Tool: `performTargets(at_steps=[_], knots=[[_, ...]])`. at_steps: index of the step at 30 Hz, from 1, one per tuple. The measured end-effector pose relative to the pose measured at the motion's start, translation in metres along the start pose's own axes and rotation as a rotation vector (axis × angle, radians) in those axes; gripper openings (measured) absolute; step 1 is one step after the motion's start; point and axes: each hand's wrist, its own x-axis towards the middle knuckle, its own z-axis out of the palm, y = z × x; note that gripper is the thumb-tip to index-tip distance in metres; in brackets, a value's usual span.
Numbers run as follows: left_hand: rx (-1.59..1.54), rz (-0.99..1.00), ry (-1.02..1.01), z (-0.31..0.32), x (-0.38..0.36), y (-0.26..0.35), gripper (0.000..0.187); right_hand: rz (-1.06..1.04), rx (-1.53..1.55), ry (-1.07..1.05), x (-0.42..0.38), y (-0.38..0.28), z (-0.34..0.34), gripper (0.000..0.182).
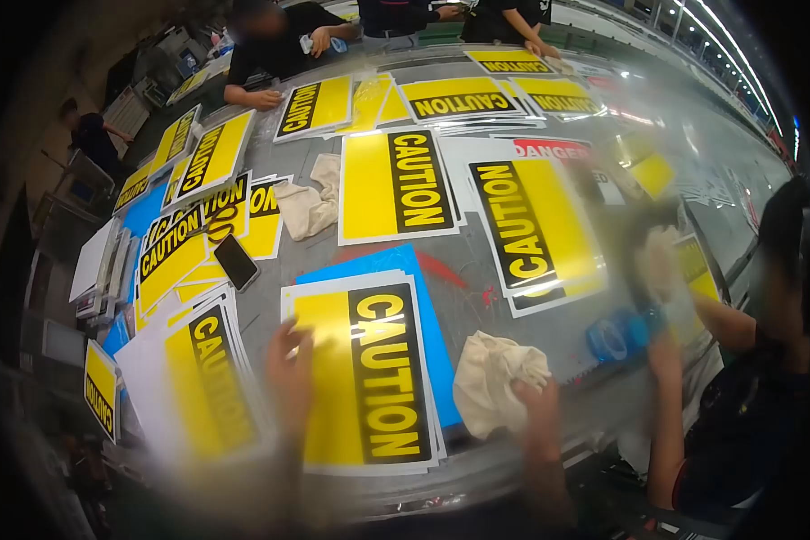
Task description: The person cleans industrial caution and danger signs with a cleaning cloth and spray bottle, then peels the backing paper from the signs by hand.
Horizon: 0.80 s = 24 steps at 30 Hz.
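Observation:
Just in front of me lies a stack of yellow and black CAUTION signs [391,378], partly on top of a blue sheet [436,360]. My left hand [290,369] is over the left edge of this stack, its fingers apart and nothing seen in them. To the right of the stack, my right hand [536,409] has its fingers on a crumpled cream cloth [493,382] that rests on the table. Left of my left hand is another pile of CAUTION signs [211,378], blurred, with a white sheet beside it.
A black phone [236,263] and a second cloth [310,202] lie farther back among more sign stacks [396,189]. At the right, a co-worker's arms [670,396] reach in near a blue roll [616,335]. Other people stand along the far edge.

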Motion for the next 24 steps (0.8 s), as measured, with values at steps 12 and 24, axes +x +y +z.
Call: performTargets(at_steps=[12, 24], knots=[[0.755, 0.028, -0.197, -0.061, -0.071, -0.004, 0.134, 0.200, 0.301, -0.130, -0.001, 0.003, 0.014, 0.063], [0.815, 0.552, -0.626, -0.073, -0.106, -0.034, 0.091, 0.254, 0.388, -0.157, 0.004, 0.009, 0.012, 0.045]])
